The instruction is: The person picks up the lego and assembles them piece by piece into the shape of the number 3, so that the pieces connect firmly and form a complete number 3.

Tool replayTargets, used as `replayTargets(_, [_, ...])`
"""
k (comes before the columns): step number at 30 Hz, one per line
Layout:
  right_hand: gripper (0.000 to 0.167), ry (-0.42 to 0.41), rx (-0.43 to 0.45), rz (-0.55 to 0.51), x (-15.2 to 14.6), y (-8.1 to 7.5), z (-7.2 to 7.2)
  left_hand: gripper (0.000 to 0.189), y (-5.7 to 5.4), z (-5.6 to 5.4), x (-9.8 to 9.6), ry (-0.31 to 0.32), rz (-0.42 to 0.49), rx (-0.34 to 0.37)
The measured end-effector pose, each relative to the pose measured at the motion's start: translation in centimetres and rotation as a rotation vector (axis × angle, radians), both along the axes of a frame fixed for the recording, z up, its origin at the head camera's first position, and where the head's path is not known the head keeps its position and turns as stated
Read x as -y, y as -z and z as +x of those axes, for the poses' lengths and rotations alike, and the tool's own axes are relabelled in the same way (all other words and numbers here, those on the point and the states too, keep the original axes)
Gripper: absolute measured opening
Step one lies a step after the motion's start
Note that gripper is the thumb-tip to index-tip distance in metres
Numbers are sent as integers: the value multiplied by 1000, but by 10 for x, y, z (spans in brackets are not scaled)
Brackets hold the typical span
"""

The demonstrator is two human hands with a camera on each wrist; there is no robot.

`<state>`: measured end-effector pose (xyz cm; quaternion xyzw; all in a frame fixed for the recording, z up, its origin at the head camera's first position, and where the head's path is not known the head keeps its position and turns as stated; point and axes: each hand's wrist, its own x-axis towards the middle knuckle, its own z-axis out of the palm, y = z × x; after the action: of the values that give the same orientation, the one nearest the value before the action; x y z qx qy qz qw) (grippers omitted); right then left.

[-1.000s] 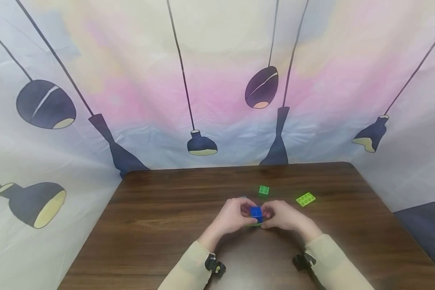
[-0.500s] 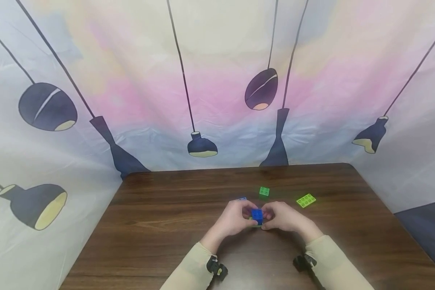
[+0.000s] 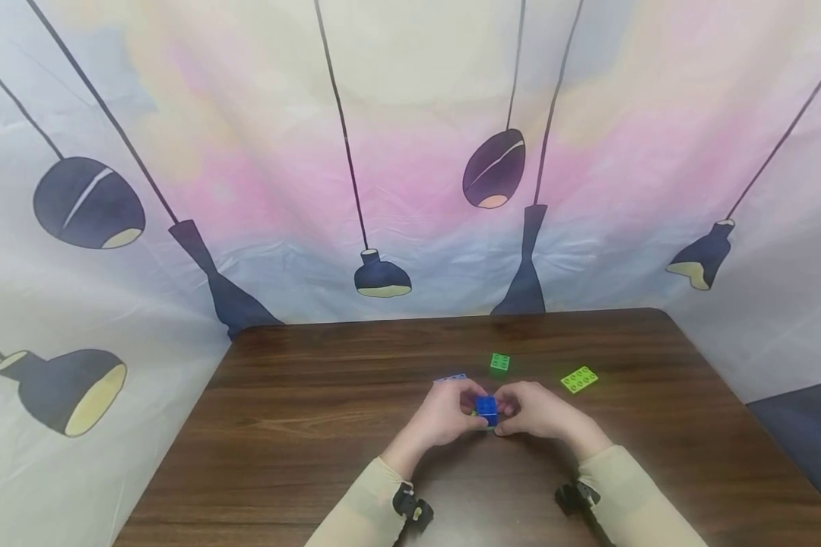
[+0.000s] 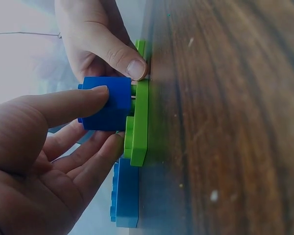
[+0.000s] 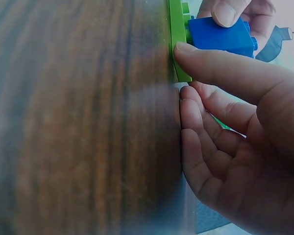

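Near the middle of the table, my left hand (image 3: 436,414) pinches a dark blue toy building brick (image 4: 108,104) between thumb and fingers. Under it lies a lime green studded plate (image 4: 142,122) on the tabletop. Some green studs show in a narrow gap between brick and plate in the left wrist view, so the brick does not look fully seated there. My right hand (image 3: 537,410) holds one end of the green plate, its thumb (image 5: 186,48) on the near edge and its other fingers curled behind. From the head, the hands cover most of the plate.
A lighter blue studded plate (image 3: 449,377) lies just beyond my left hand, partly covered by it. Farther back stands a small green brick (image 3: 499,362). A lime plate (image 3: 579,378) lies to the right on the brown wooden table (image 3: 301,425). Patterned cloth (image 3: 424,152) hangs behind.
Both hands have shifted slightly to the right and nearer with the blue brick, keeping their hold. More of the lighter blue plate shows beyond the left hand.
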<state>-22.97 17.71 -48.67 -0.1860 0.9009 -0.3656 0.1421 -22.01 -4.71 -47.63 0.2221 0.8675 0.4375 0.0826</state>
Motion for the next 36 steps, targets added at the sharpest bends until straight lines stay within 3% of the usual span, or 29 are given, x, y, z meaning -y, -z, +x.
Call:
replayTargets(11, [36,6,7,3,-2,2,0,30,-2,-1,-1,12,-44,-8])
replayTargets(22, [36,1,3,7,-1,1,-2,28,-5,-7,-3,89,-92,-66])
replayTargets(36, [35,14,3,22,1,-1,0,25,-6,-6,-2,75,-115,-69])
